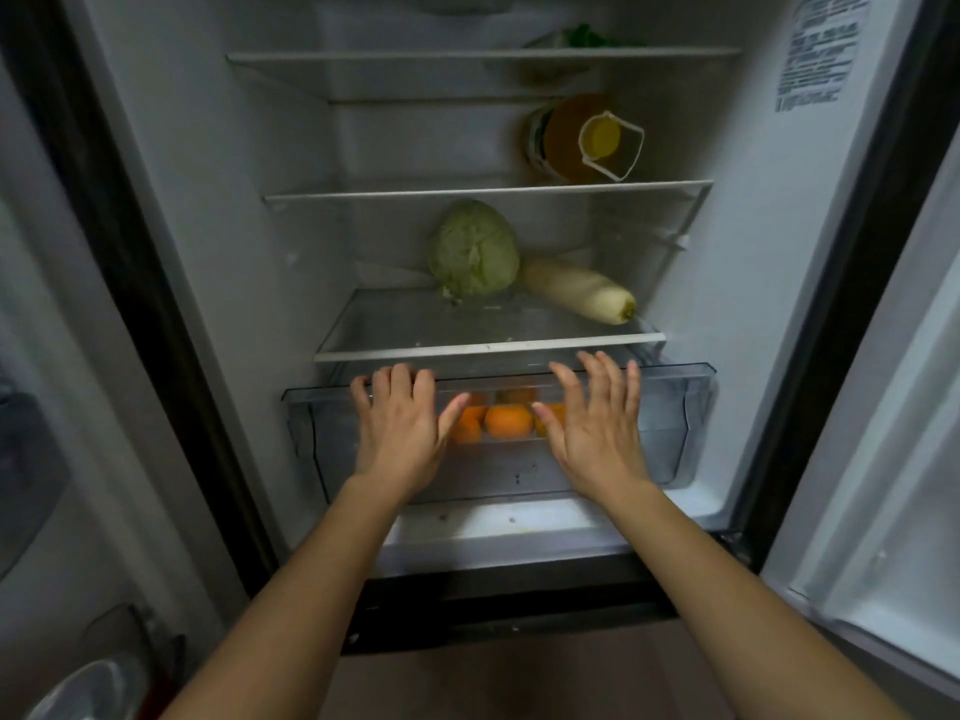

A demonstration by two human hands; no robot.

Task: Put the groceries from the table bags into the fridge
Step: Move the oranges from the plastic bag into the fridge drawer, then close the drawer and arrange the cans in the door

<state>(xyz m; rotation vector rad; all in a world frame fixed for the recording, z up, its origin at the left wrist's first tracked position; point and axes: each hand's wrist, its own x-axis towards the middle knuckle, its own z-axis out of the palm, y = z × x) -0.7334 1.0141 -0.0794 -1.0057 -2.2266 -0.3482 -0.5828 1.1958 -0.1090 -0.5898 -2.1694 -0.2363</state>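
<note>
Oranges (506,420) sit in crisper drawer (675,407), mid-front. My left hand (397,433) and right hand (597,433), fingers spread, press its front; uneven shove could jam it crooked.

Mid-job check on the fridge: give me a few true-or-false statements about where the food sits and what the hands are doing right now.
1. Both hands are at the front of the clear drawer. True: the left hand and the right hand are both spread open against it.
2. The cabbage lies in the drawer. False: it sits on the glass shelf above the drawer, next to the white radish.
3. Oranges are inside the drawer. True.
4. The bottle of yellow liquid shares a shelf with the radish. False: it is one shelf higher.
5. The right hand holds an orange. False: it holds nothing.
</note>
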